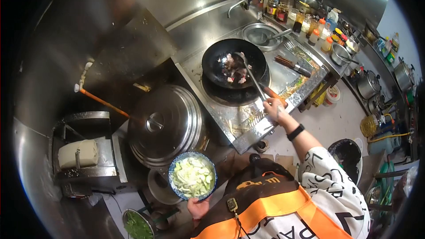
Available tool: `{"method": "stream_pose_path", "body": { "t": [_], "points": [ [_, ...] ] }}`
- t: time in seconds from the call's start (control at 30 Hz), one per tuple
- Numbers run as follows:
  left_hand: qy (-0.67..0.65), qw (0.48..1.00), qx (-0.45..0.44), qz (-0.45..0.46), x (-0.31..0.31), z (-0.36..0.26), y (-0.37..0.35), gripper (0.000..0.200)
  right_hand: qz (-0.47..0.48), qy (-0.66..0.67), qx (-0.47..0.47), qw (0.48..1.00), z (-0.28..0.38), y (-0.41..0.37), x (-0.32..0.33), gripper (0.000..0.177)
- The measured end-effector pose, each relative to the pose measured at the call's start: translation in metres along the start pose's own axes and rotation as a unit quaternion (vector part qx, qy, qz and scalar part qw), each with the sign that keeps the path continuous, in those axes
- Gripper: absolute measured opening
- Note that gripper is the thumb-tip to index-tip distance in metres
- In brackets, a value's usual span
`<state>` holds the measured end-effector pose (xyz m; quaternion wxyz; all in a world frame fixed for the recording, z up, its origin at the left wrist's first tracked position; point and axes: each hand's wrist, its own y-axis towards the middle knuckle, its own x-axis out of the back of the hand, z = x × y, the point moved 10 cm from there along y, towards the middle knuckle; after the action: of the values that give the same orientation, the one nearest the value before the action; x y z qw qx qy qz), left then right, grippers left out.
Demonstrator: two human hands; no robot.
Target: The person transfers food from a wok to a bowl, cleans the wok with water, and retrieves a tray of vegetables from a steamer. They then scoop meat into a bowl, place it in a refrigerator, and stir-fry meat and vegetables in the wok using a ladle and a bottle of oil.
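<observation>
My left hand (198,207) grips the rim of a blue-patterned bowl (172,187), holding it in front of my apron. Pale green sliced vegetables (191,176) fill this bowl. My right hand (275,109) is closed around the long handle of a metal ladle (253,77), whose head reaches into a black wok (213,67). Pieces of meat (230,67) lie in the wok, which rests on the stove burner. Beside my right hand sticks out the orange wok handle (273,95).
A big lidded steel pot (166,126) stands left of the stove (221,117). Behind the wok is a round basin (256,33) with a strainer. Sauce bottles (314,36) line the right shelf. Leafy greens (137,225) sit in a bowl at the lower left.
</observation>
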<state>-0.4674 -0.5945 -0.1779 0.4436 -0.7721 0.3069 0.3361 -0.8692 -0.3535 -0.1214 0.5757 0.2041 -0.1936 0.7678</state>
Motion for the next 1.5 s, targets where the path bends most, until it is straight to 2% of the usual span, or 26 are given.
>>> {"method": "stream_pose_path", "body": {
  "t": [0.03, 0.1, 0.17, 0.23, 0.27, 0.33, 0.37, 0.47, 0.5, 0.53, 0.6, 0.63, 0.7, 0.77, 0.87, 0.9, 0.97, 1.03, 1.1, 1.17, 1.27, 1.33, 1.37, 1.43, 1.47, 1.5],
  "points": [
    [0.003, 1.000, -0.003, 0.003, -0.002, 0.001, 0.001, 0.071, -0.036, 0.009, 0.000, 0.999, -0.007, 0.014, -0.010, 0.029],
    [0.004, 1.000, -0.020, -0.022, 0.002, 0.003, -0.002, 0.071, -0.031, 0.017, -0.066, 0.997, -0.016, 0.029, -0.033, 0.028],
    [0.001, 0.999, -0.022, -0.043, 0.011, 0.001, -0.002, 0.072, -0.027, -0.036, -0.022, 0.999, -0.003, 0.024, -0.032, 0.026],
    [0.007, 0.999, -0.002, -0.051, 0.018, 0.005, -0.004, 0.073, 0.047, -0.112, 0.057, 0.991, 0.020, 0.000, -0.026, 0.023],
    [-0.005, 0.999, 0.008, -0.037, 0.018, 0.007, -0.005, 0.073, 0.061, -0.110, 0.063, 0.990, 0.022, -0.018, -0.019, 0.022],
    [-0.037, 0.997, 0.051, -0.042, 0.073, 0.013, 0.005, 0.074, 0.079, -0.121, 0.051, 0.988, 0.016, -0.044, -0.005, 0.021],
    [-0.023, 0.998, 0.051, -0.029, 0.065, 0.012, 0.001, 0.074, 0.052, -0.128, 0.047, 0.989, 0.006, -0.045, 0.004, 0.023],
    [-0.022, 0.999, 0.042, -0.019, 0.043, 0.009, -0.010, 0.075, 0.082, 0.101, -0.177, 0.976, -0.020, -0.044, 0.023, 0.026],
    [-0.036, 0.998, 0.037, -0.024, 0.040, 0.010, -0.010, 0.075, 0.086, 0.098, -0.173, 0.976, -0.030, -0.036, 0.018, 0.026],
    [-0.039, 0.998, 0.036, -0.029, 0.041, 0.013, -0.009, 0.075, 0.023, 0.036, -0.095, 0.995, -0.041, -0.022, 0.022, 0.026],
    [-0.001, 0.999, 0.015, -0.033, 0.039, 0.008, -0.007, 0.073, -0.043, 0.025, -0.054, 0.997, -0.063, -0.015, 0.008, 0.025],
    [0.000, 0.999, 0.015, -0.033, 0.029, 0.006, -0.006, 0.073, 0.029, 0.138, -0.149, 0.979, -0.034, -0.029, 0.001, 0.025],
    [0.013, 0.999, 0.019, -0.043, 0.006, 0.005, -0.005, 0.072, 0.098, 0.163, -0.118, 0.975, -0.013, -0.028, -0.006, 0.025],
    [0.033, 0.998, 0.024, -0.039, 0.001, 0.005, -0.002, 0.071, 0.101, 0.178, -0.128, 0.970, 0.016, -0.056, -0.004, 0.028],
    [0.039, 0.999, 0.001, -0.031, -0.009, 0.003, 0.004, 0.069, 0.131, 0.026, -0.057, 0.989, 0.003, -0.050, -0.011, 0.026],
    [0.047, 0.999, 0.006, -0.028, -0.012, 0.003, 0.003, 0.069, 0.139, 0.057, -0.125, 0.981, -0.004, -0.044, -0.010, 0.026],
    [0.050, 0.998, 0.015, -0.022, -0.019, 0.003, 0.007, 0.067, 0.059, 0.112, -0.117, 0.985, 0.004, -0.018, -0.006, 0.026],
    [0.058, 0.998, 0.017, -0.034, -0.016, 0.001, 0.008, 0.066, -0.010, 0.049, -0.070, 0.996, 0.008, 0.000, -0.019, 0.027],
    [0.083, 0.995, 0.008, -0.058, -0.007, -0.003, 0.012, 0.067, 0.018, 0.039, -0.084, 0.996, -0.013, 0.003, -0.032, 0.025],
    [0.098, 0.994, 0.019, -0.048, -0.024, -0.004, 0.017, 0.067, 0.049, -0.028, 0.020, 0.998, 0.017, -0.013, -0.022, 0.022],
    [0.112, 0.993, 0.032, 0.003, -0.033, 0.000, 0.023, 0.067, 0.100, -0.072, 0.031, 0.992, 0.026, -0.060, -0.003, 0.017],
    [0.125, 0.991, 0.031, -0.026, -0.034, 0.001, 0.027, 0.067, 0.085, -0.102, 0.053, 0.990, 0.006, -0.064, 0.005, 0.016],
    [0.139, 0.988, 0.030, -0.057, -0.036, 0.001, 0.027, 0.067, 0.085, -0.097, 0.037, 0.991, -0.003, -0.053, 0.010, 0.016],
    [0.153, 0.986, 0.029, -0.054, -0.051, 0.000, 0.030, 0.067, 0.069, 0.012, -0.061, 0.996, -0.018, -0.039, 0.025, 0.017],
    [0.150, 0.987, 0.047, -0.033, -0.058, 0.003, 0.034, 0.066, 0.068, 0.099, -0.168, 0.978, -0.007, -0.045, 0.032, 0.021],
    [0.147, 0.987, 0.066, -0.013, -0.064, 0.008, 0.037, 0.065, 0.073, 0.101, -0.165, 0.978, -0.014, -0.040, 0.026, 0.021]
  ]
}}
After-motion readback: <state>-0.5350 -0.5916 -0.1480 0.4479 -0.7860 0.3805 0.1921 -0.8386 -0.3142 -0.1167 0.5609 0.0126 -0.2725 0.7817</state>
